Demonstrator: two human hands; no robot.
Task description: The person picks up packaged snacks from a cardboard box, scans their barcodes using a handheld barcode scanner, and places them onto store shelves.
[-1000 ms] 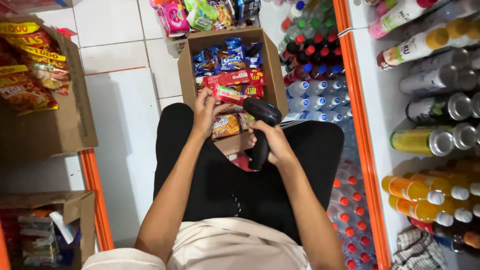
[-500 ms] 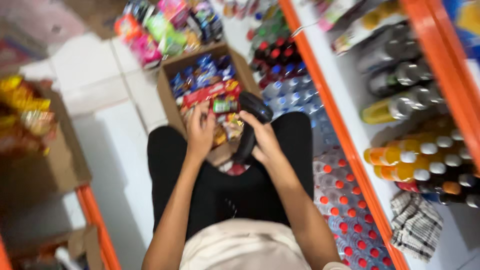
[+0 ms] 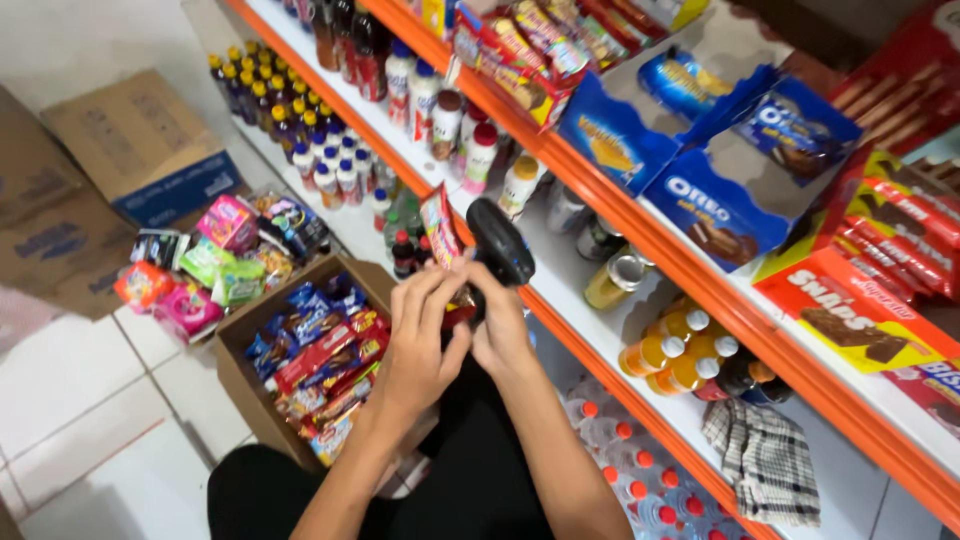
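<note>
My left hand [image 3: 418,345] holds a small red snack packet [image 3: 440,226] upright in front of me. Touching it from the right, my right hand [image 3: 498,335] grips a black handheld scanner [image 3: 498,243], its head raised just beside the packet. Both hands are lifted above my lap in black trousers [image 3: 470,480]. Below and to the left stands an open cardboard box [image 3: 300,275] filled with several blue and red snack packets.
Orange-edged shelves [image 3: 640,235] run along the right with bottles, cans, blue biscuit boxes [image 3: 700,200] and red snack cartons. A checkered cloth [image 3: 765,460] lies on the lowest shelf. Colourful packets [image 3: 210,265] and cardboard boxes [image 3: 130,150] sit on the white tiled floor at left.
Both hands rose from my lap with the packet and the scanner. The view swung up and to the right, from the floor and box onto the shelves.
</note>
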